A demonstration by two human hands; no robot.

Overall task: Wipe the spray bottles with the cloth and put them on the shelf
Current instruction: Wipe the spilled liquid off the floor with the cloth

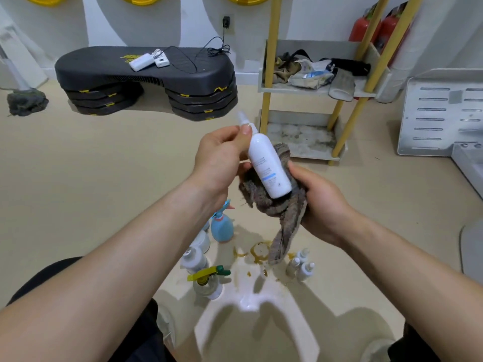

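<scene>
Spray bottle [269, 165], white and tilted, was pinched at its neck by the left hand [219, 158]. The right hand [321, 202] gripped the grey cloth [279, 210] bunched under its base, one end dangling. Below the hands a blue bottle [222, 227], a yellow-triggered bottle [209, 280] and small white bottles [305, 271] stood on the floor [130, 165]. Beyond the right hand, across a stretch of floor, stood the shelf [313, 154], its upper tier crowded to the front edge.
</scene>
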